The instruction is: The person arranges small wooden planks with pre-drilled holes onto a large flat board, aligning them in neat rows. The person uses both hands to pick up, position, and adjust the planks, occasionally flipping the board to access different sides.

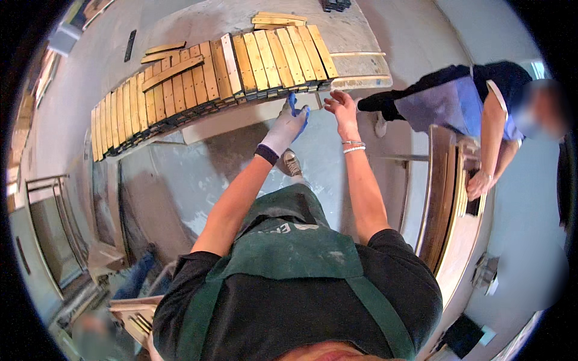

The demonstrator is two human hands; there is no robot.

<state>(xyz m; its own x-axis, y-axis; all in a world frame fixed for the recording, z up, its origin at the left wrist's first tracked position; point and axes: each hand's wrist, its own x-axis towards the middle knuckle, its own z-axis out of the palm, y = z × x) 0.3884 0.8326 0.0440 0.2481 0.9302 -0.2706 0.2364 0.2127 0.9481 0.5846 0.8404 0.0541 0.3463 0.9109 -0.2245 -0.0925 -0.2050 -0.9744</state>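
Ahead of me, a long row of short wooden slats (265, 60) with dark edges and small holes lies packed side by side, in layers, along the near edge of a table (355, 36). My left hand (290, 123), in a white and blue glove, is just short of that row, its fingers apart and nothing seen in them. Bare and with bracelets at the wrist, my right hand (341, 109) hovers near the row's right end. Its fingers are spread and hold nothing visible. One loose slat (173, 73) rests across the top of the row.
At right, a co-worker (500, 90) leans over a wooden bench (442, 198) with long strips. More loose slats (280, 21) lie behind the row, beside a dark strip (129, 46) further left. Another person (93, 331) is at lower left, near a wooden frame (57, 234).
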